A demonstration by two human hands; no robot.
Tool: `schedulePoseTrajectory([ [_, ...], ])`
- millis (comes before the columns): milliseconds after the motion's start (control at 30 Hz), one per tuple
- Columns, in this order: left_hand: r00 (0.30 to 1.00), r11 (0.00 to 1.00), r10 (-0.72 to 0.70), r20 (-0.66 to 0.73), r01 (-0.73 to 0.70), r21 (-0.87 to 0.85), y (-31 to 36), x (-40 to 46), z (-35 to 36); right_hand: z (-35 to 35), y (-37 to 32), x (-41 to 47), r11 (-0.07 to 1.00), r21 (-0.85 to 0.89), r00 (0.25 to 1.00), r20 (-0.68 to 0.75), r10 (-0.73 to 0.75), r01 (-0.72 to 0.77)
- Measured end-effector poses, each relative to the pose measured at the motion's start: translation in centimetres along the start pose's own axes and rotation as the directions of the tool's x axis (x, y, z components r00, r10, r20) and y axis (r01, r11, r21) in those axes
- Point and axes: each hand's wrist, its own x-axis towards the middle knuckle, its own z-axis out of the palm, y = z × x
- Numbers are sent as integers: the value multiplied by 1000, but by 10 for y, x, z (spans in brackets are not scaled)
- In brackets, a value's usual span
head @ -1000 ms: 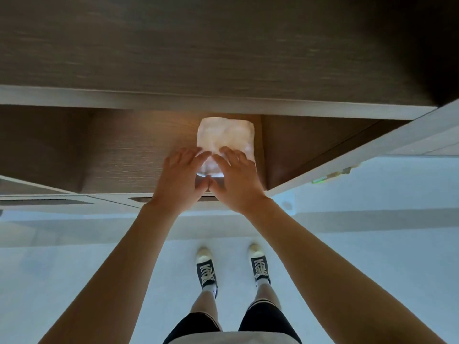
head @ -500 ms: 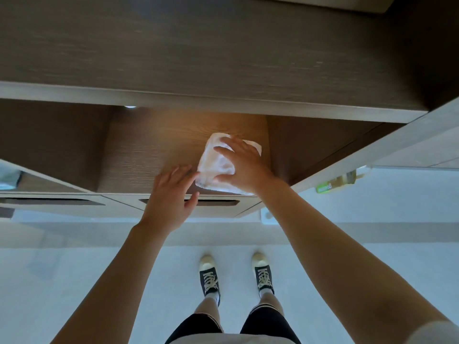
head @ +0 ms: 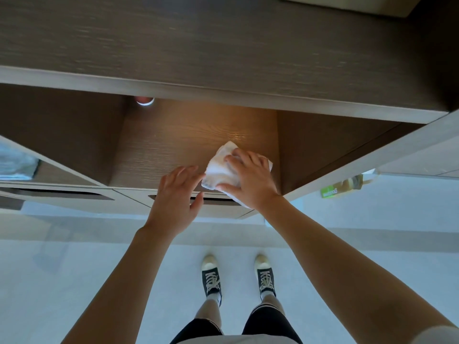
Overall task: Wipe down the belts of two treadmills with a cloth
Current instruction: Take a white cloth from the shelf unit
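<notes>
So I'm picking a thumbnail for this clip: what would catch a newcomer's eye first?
The white cloth stands out most, bunched under the right hand at the front of a warmly lit wooden shelf in the middle of the view. The left hand hovers open just beside it, fingertips near the cloth's edge. Below, two dark laced sneakers stand on the pale floor.

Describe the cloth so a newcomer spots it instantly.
Find the lit wooden shelf inside the dark cabinet. Near its front edge, the right hand grips a crumpled white cloth, the only pale, soft thing on the brown wood.
</notes>
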Motion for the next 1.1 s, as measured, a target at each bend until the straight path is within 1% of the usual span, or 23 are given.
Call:
schedulePoseTrajectory([
  [167, 1000, 1000, -1, -7, 1, -14, 0, -3, -3, 11, -9, -13, 999, -40, 993, -115, 2, -7],
  [233, 1000, 1000, 3, -10, -4, -29, 1, -4, -3, 15, -15, -17, 999, -49, 990, -139, 6, -13],
  [367, 1000, 998, -7, -9, 6, -56, 2, -9, -7, 14, -23, -20, 998, -63, 986, -165, 11, -22],
  [467, 1000, 997, -6, -29, 4, -81, 4, -15, -14, 4, -30, -20, 994, -86, 988, -143, 61, -74],
  [567, 999, 994, 0, -48, -5, -106, 12, -17, -24, -8, -35, -35, 994, -48, 980, -175, 90, -100],
  [633, 999, 994, 5, -54, -11, -110, 21, -15, -31, -18, -37, -53, 992, -20, 980, -163, 118, -123],
  [767, 995, 990, 65, -75, -73, -120, 54, -12, -38, -39, -29, -92, 985, 60, 968, -188, 169, -160],
  [967, 980, 976, 188, -60, -193, -103, 125, -16, -28, -63, 5, -158, 960, 89, 944, -180, 277, -265],
  [1033, 972, 967, 233, -41, -236, -96, 157, -19, -19, -72, 22, -190, 941, 76, 922, -187, 340, -331],
  [1100, 961, 957, 278, -7, -277, -88, 193, -23, -10, -80, 42, -226, 921, 66, 892, -230, 388, -384],
])
